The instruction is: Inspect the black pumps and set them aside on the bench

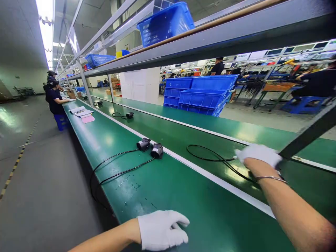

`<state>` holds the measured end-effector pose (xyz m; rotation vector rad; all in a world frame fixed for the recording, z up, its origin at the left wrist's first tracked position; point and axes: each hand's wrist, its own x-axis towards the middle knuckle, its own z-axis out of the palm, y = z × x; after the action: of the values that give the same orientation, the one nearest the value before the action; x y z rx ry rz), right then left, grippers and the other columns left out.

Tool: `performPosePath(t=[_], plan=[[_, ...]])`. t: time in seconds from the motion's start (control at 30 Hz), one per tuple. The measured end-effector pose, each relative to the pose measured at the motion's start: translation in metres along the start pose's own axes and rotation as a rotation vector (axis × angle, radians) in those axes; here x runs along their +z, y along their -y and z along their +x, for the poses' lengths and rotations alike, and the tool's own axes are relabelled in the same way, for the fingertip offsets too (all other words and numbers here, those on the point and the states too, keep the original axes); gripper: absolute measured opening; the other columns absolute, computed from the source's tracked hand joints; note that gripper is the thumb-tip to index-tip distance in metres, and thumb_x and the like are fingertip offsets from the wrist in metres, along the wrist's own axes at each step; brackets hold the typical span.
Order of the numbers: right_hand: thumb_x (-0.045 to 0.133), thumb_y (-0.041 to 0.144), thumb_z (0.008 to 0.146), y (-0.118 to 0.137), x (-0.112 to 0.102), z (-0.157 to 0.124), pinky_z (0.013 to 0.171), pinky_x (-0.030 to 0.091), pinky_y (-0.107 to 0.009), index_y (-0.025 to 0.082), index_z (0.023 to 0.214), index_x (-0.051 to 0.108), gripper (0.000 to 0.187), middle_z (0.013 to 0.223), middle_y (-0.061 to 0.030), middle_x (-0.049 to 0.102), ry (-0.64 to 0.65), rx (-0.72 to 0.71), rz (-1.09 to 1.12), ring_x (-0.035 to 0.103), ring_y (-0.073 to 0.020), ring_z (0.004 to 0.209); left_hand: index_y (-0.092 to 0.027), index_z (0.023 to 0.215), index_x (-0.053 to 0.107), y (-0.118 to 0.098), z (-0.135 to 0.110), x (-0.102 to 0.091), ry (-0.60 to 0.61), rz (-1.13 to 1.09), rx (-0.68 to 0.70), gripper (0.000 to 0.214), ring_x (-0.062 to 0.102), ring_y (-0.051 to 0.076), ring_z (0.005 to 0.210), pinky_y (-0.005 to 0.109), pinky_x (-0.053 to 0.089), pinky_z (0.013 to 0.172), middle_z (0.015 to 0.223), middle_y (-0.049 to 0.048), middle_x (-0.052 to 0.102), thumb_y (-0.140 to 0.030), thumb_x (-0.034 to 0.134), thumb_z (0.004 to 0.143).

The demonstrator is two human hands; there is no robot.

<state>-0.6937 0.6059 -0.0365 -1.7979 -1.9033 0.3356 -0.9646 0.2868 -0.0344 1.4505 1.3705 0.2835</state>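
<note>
My left hand (164, 230), in a white glove, is over the near green bench top at the bottom, fingers apart and nothing in them. My right hand (259, 155), also gloved in white, reaches over the belt on the right; its fingers are blurred and mostly hidden. Beside it lies a looped black cable (204, 147) with a pale end close to the fingertips. Whether the hand grips this cable cannot be made out. Two black cylindrical devices (143, 144) (156, 151) rest on the bench beside the white rail, their cables hanging over the front edge.
Farther along the belt sits another black device (130, 114) with a cable. Papers (81, 112) lie on the bench at the left. A metal post (309, 129) slants down near my right hand. Blue crates (202, 94) are stacked behind the line; a blue basket (165, 26) is overhead. Co-workers sit farther off.
</note>
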Motion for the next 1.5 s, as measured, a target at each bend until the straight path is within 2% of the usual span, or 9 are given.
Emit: performPosePath(t=[0.2,0.37,0.5,0.63,0.73,0.87,0.97,1.2,1.5], plan=[[0.071,0.046,0.094,0.182,0.113,-0.025,0.114,0.043,-0.053,0.02,0.147,0.051,0.063,0.156,-0.0138,0.048,0.296,-0.42,0.155,0.052,-0.0315,0.137,-0.022,0.123,0.07,0.013,-0.025,-0.012,-0.125,-0.132,0.076,0.041,0.069,0.028,0.109,0.045,0.052,0.102,0.119,0.0101,0.075,-0.042,0.063,0.088],[0.068,0.04,0.097,0.228,0.154,-0.064,0.104,0.051,-0.054,0.019,0.139,0.057,0.048,0.143,-0.0125,0.058,0.371,-0.429,0.204,0.061,-0.0297,0.123,-0.013,0.119,0.067,0.026,-0.055,-0.035,-0.258,-0.439,0.237,0.066,0.069,0.029,0.109,0.047,0.052,0.103,0.123,0.0189,0.071,-0.07,0.058,0.088],[0.076,0.038,0.089,0.202,0.117,-0.104,0.11,0.047,-0.05,0.016,0.143,0.052,0.064,0.145,-0.0169,0.055,0.32,-0.396,0.261,0.058,-0.0314,0.129,-0.014,0.114,0.067,0.036,-0.071,-0.062,-0.535,-0.457,0.257,0.069,0.068,0.03,0.11,0.05,0.048,0.107,0.119,0.0182,0.071,-0.074,0.065,0.081],[0.076,0.046,0.083,0.163,0.038,-0.175,0.114,0.046,-0.04,0.019,0.152,0.04,0.082,0.15,-0.015,0.052,0.271,-0.449,0.354,0.056,-0.0284,0.133,-0.018,0.118,0.065,0.017,-0.064,-0.068,-0.711,-0.722,0.292,0.046,0.063,0.028,0.122,0.046,0.037,0.119,0.129,0.0159,0.068,-0.052,0.07,0.087],[0.079,0.045,0.077,0.142,-0.038,-0.236,0.115,0.045,-0.043,0.024,0.151,0.042,0.085,0.149,-0.0108,0.055,0.225,-0.56,0.422,0.057,-0.0292,0.133,-0.02,0.117,0.066,-0.022,-0.053,-0.038,-0.459,-0.964,0.288,0.033,0.064,0.025,0.121,0.045,0.04,0.116,0.13,0.0131,0.069,-0.044,0.061,0.095],[0.082,0.041,0.069,0.125,-0.127,-0.302,0.116,0.046,-0.049,0.025,0.147,0.049,0.086,0.147,-0.0091,0.058,0.239,-0.627,0.45,0.059,-0.0336,0.132,-0.016,0.124,0.066,-0.079,-0.056,0.033,-0.004,-1.121,0.26,0.059,0.07,0.029,0.105,0.048,0.055,0.095,0.113,0.0136,0.075,-0.065,0.047,0.096],[0.078,0.054,0.075,0.107,-0.169,-0.337,0.116,0.047,-0.052,0.027,0.145,0.054,0.079,0.146,-0.0085,0.059,0.309,-0.592,0.477,0.058,-0.037,0.132,-0.016,0.129,0.063,-0.105,-0.076,0.087,0.187,-1.286,0.229,0.078,0.07,0.025,0.081,0.04,0.057,0.074,0.098,0.0107,0.076,-0.08,0.048,0.087],[0.036,0.065,0.103,0.056,-0.181,-0.408,0.129,0.024,-0.052,0.033,0.148,0.052,0.058,0.16,-0.0032,0.048,0.382,-0.398,0.721,0.044,-0.0289,0.147,-0.015,0.103,0.07,-0.127,-0.133,0.164,0.469,-1.855,0.073,0.071,0.069,0.014,0.067,0.022,0.051,0.063,0.085,0.0056,0.076,-0.079,0.044,0.089],[0.039,0.071,0.098,0.04,-0.179,-0.454,0.126,0.026,-0.057,0.033,0.149,0.051,0.065,0.156,-0.0046,0.052,0.38,-0.244,0.765,0.046,-0.0312,0.145,-0.017,0.106,0.071,-0.137,-0.165,0.196,0.492,-1.955,0.069,0.041,0.068,0.012,0.075,0.019,0.049,0.074,0.094,0.0022,0.077,-0.053,0.071,0.086]])
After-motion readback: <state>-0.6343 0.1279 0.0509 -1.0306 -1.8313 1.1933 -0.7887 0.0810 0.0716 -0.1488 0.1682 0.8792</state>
